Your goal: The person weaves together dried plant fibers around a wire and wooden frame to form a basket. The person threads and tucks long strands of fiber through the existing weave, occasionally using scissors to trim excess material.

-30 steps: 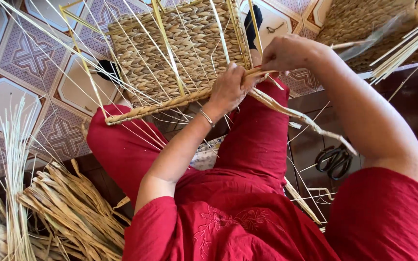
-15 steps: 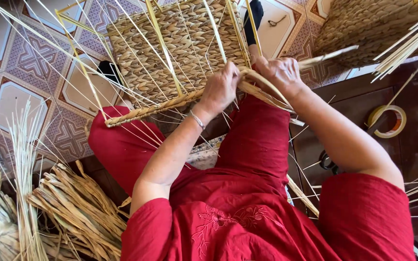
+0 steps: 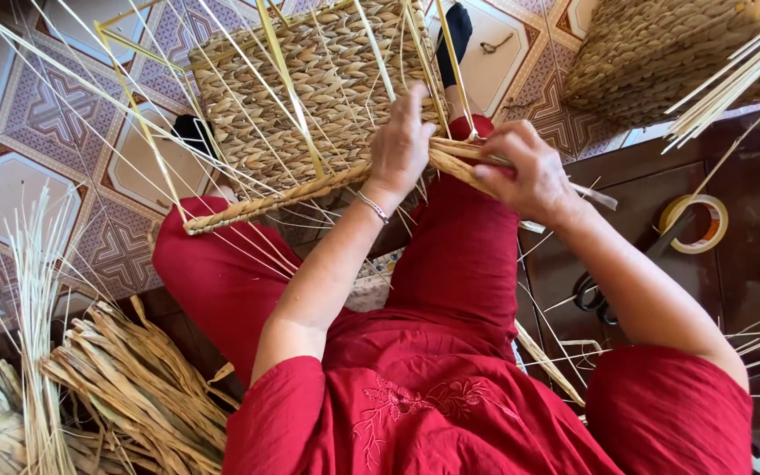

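While pinching the braided edge strand (image 3: 459,158) at the near rim of the half-woven basket panel (image 3: 310,97) propped over the knees: left hand (image 3: 402,145) fingers closed on the weave; right hand (image 3: 525,171) fingers narrow around the strand; risk of slack braid if either grip slips; risk of snapped thin upright stakes (image 3: 274,79) from hard bending; scissors (image 3: 595,295) and tape roll (image 3: 695,224) on dark bench, well apart.

Top: red short-sleeved garment (image 3: 450,413), embroidered flowers at chest
Trousers: red (image 3: 459,255)
Left wrist: thin silver bracelet (image 3: 373,208), above the embroidery
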